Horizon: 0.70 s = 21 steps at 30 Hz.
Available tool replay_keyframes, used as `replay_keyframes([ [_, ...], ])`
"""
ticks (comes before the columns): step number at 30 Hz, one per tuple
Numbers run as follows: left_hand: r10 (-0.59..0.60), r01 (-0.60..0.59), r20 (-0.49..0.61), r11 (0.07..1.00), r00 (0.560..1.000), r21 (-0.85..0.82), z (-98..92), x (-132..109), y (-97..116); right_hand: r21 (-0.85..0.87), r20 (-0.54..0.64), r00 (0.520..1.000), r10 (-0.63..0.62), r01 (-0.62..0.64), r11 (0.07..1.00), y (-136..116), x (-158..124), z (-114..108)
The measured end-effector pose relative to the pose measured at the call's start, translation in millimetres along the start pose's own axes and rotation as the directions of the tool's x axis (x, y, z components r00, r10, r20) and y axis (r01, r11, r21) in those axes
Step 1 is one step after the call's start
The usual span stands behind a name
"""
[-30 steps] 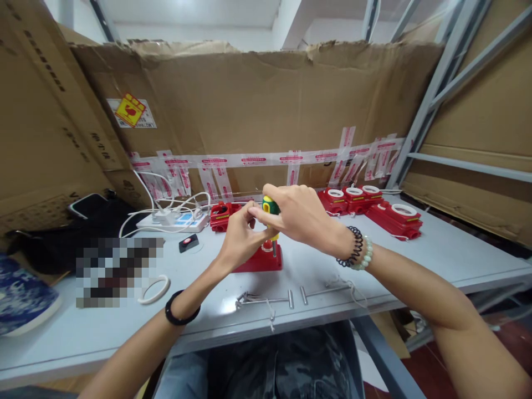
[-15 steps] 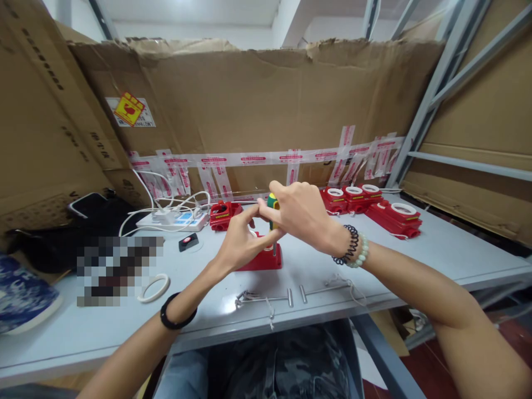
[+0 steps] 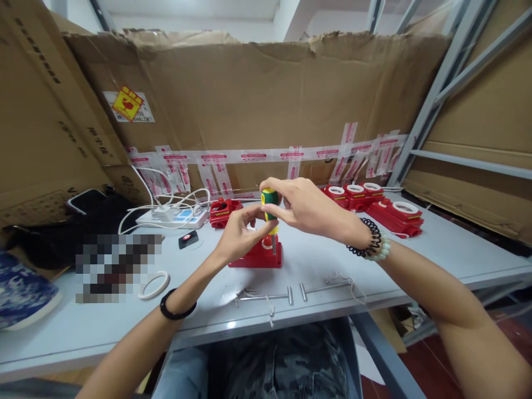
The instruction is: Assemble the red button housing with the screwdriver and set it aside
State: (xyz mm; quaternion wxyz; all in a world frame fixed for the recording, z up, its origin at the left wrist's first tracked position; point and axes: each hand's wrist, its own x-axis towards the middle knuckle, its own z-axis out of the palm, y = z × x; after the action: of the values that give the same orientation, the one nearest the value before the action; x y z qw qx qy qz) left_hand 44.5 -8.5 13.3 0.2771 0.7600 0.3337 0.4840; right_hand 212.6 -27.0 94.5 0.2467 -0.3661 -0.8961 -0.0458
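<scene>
A green and yellow screwdriver (image 3: 271,204) stands upright over the right end of a red housing (image 3: 255,259), its metal shank reaching down to it. My right hand (image 3: 305,210) grips the top of the handle between thumb and fingers. Lower down, my left hand (image 3: 243,233) closes its thumb and fingers around the base of the same handle, covering part of the housing. Whether the tip sits in a screw is too small to make out.
More red housings with white rings (image 3: 393,216) stand at the back right, and another red part (image 3: 224,211) at the back. A power strip (image 3: 174,218) with cables, a white ring (image 3: 153,285) and two T-shaped metal rods (image 3: 266,297) lie on the table (image 3: 332,316).
My right hand has shifted its fingers on the screwdriver and its wrist has moved right, baring more of the handle. My left hand stays at the handle's base.
</scene>
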Motion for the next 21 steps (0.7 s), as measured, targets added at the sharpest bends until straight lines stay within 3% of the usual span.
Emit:
replay_keyframes([
  [7, 0.05, -0.028, -0.197, 0.993, 0.979, 0.113, 13.6, 0.2, -0.4, -0.298, -0.147, 0.985, 0.088, -0.129, 0.946, -5.8, 6.9, 14.6],
  [11, 0.066, -0.043, -0.173, 0.99, 0.983, 0.137, 12.3, 1.1, -0.4, -0.381, -0.16, 0.983, 0.091, -0.146, 0.913, -9.8, 11.0, 18.5],
  [14, 0.055, -0.036, -0.17, 0.993, 0.984, 0.115, 10.3, 0.1, -1.3, -0.308, -0.137, 0.989, 0.062, -0.102, 0.946, -6.9, 9.6, 14.7],
  [19, 0.004, 0.003, -0.16, 0.999, 0.987, 0.048, 7.8, -2.1, -2.9, 0.071, 0.08, 0.984, -0.157, 0.151, 0.986, 6.2, 7.8, 0.5],
  [21, -0.001, 0.01, -0.148, 0.998, 0.989, 0.062, 8.0, -2.2, -1.7, 0.13, 0.132, 0.972, -0.194, 0.177, 0.976, 9.3, 8.6, -3.5],
])
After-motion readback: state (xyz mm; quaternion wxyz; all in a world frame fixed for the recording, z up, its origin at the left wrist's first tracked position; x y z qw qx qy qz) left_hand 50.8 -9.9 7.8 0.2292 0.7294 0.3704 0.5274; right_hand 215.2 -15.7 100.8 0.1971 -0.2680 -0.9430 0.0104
